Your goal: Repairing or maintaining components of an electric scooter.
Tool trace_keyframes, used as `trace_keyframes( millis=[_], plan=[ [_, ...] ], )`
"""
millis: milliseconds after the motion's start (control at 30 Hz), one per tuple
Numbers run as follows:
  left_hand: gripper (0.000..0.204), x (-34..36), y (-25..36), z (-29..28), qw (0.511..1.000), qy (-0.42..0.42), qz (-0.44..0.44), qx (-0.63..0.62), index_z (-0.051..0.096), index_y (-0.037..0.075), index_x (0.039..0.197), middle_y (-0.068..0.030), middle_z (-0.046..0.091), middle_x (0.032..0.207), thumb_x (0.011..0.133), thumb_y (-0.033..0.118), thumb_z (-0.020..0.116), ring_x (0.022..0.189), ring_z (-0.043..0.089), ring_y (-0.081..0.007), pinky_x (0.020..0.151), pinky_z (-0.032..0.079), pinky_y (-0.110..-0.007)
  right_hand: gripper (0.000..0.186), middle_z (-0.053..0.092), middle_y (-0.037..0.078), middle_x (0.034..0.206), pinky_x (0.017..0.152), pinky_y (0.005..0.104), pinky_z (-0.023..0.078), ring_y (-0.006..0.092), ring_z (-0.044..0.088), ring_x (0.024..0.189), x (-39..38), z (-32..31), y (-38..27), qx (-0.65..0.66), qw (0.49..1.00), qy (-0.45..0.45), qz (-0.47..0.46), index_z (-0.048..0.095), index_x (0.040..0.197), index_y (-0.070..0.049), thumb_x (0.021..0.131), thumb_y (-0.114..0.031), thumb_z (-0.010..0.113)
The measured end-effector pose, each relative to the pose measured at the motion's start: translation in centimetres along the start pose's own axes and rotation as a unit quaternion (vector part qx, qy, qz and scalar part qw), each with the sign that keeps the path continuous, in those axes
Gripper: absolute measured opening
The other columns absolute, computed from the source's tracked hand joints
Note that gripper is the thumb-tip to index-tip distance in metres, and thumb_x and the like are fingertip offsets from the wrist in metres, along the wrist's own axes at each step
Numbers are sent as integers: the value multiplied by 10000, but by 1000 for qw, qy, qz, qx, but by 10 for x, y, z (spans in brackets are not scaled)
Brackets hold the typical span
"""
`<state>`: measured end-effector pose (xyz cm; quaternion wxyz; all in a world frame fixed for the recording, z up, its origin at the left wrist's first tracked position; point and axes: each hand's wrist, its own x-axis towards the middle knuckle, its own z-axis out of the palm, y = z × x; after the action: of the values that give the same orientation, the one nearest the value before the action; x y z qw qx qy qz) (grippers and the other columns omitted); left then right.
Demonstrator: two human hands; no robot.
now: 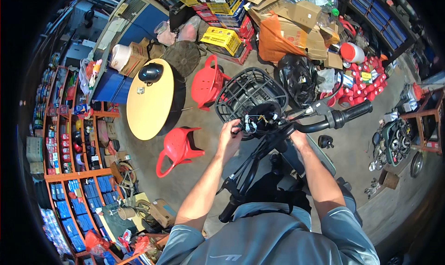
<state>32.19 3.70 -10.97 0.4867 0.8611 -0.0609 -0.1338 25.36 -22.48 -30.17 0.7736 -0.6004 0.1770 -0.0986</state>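
A black wire basket (241,93) sits at the front of a two-wheeled vehicle, its handlebar (320,125) angled across my view. Just below the basket is an opened black housing (265,121) with loose wires and white connectors (251,124). My left hand (232,133) has its fingers curled at the housing's left side, against something I cannot make out. Beneath the right part of the handlebar, my right hand (295,135) reaches in, its fingers mostly hidden. A black brake lever (331,98) and grip (359,111) extend to the right.
Red plastic chairs (176,149) and a round yellow table (144,107) with a helmet are at left. Shelving (69,172) lines the left wall. Stacked boxes (220,40), a black bag (296,84) and red parts (357,89) fill the back. Loose parts (394,144) lie at right.
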Motion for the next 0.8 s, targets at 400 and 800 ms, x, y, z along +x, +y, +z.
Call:
trace_keyframes(
  millis=[400, 800],
  plan=[
    [268, -13, 50, -20, 982, 23, 183, 46, 681, 65, 1062, -89, 564, 1112, 805, -6, 664, 1039, 581, -240, 848, 499, -331, 103, 600, -4, 766, 610, 221, 445, 56, 536, 672, -108, 29, -191, -108, 987, -59, 104, 622, 998, -30, 975, -111, 563],
    [208, -5, 33, -16, 952, 60, 295, 57, 645, 32, 946, -120, 629, 927, 751, -38, 652, 899, 607, -326, 802, 500, -408, 241, 682, 194, 770, 700, 480, 520, 377, 683, 776, -66, 156, -223, -439, 888, -134, -30, 593, 1005, -23, 898, -235, 634]
  ],
)
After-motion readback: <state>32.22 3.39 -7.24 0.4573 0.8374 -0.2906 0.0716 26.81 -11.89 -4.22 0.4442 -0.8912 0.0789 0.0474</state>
